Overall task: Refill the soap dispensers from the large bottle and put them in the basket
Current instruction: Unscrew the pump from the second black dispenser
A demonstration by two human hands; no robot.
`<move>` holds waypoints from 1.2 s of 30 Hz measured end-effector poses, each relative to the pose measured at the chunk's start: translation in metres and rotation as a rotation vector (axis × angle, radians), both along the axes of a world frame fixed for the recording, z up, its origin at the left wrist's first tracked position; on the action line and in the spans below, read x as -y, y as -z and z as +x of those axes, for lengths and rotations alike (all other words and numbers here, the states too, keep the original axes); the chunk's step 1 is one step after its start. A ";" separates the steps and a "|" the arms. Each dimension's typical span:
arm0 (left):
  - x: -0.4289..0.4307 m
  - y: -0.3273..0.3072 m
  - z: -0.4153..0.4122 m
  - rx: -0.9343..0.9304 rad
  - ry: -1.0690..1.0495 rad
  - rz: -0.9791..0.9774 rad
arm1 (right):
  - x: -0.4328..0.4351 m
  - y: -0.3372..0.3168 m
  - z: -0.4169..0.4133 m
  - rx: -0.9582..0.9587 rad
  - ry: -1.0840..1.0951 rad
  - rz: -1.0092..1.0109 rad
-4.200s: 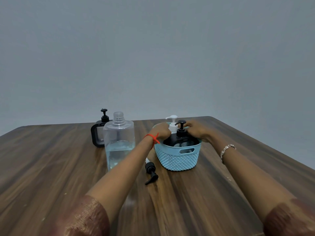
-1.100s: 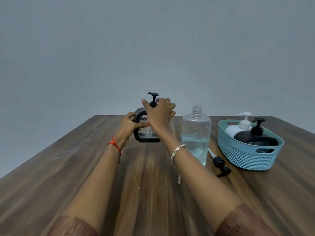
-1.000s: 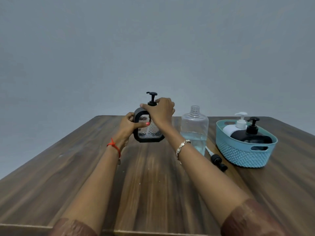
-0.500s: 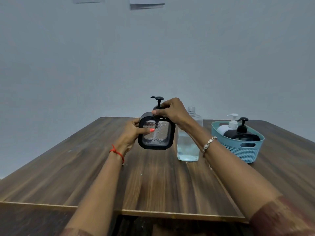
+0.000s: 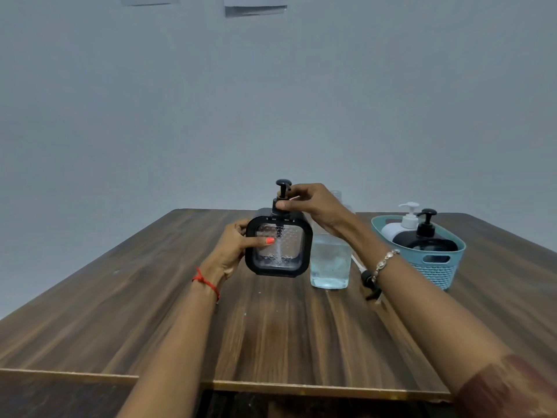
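A square black-framed clear dispenser [image 5: 278, 247] is held just above the table. My left hand [image 5: 233, 247] grips its left side, thumb across the clear front. My right hand [image 5: 313, 205] pinches the black pump collar [image 5: 278, 203] on top. Behind it stands the large clear bottle [image 5: 330, 260], uncapped, about half full of pale liquid. At the right, the light blue basket [image 5: 434, 267] holds a white dispenser [image 5: 401, 226] and a black dispenser [image 5: 429, 236].
A loose black pump head with a white tube [image 5: 366, 279] lies on the wooden table [image 5: 271, 327] between the large bottle and the basket, partly behind my right forearm. The table's front edge runs across the bottom. Papers hang on the grey wall above.
Both hands lifted the square dispenser from the far table and brought it nearer, in front of the large bottle. My right hand shifted onto the pump collar. The view pulled back and tilted up.
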State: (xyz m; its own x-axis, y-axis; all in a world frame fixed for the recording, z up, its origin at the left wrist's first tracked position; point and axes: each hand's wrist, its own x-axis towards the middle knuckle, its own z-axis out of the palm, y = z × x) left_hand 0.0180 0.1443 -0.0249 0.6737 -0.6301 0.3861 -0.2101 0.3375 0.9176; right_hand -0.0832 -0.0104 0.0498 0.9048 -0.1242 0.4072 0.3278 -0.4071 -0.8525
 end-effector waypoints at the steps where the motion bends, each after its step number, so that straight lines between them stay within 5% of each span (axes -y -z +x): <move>1: 0.001 0.000 0.000 0.005 -0.008 0.015 | -0.004 0.002 0.001 0.019 0.098 -0.105; 4: 0.002 0.001 -0.001 0.017 -0.006 0.034 | -0.010 0.003 0.003 0.039 0.209 -0.183; 10: 0.000 0.004 0.000 -0.019 -0.005 0.018 | -0.001 0.001 0.003 0.009 -0.174 0.213; 16: -0.001 0.006 -0.001 -0.014 -0.014 0.027 | -0.007 0.009 0.007 0.007 0.108 0.047; 26: -0.012 0.008 0.000 -0.046 0.060 0.030 | -0.003 -0.012 0.000 0.028 -0.236 0.291; 36: -0.024 0.020 0.013 -0.103 -0.070 0.083 | 0.014 -0.025 -0.005 0.326 0.203 0.359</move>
State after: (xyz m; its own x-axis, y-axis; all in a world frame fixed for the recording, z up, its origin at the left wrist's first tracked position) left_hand 0.0311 0.1682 -0.0446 0.7505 -0.6070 0.2613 -0.1342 0.2472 0.9596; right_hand -0.0887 -0.0242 0.0745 0.6815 -0.4671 0.5633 0.5444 -0.1908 -0.8169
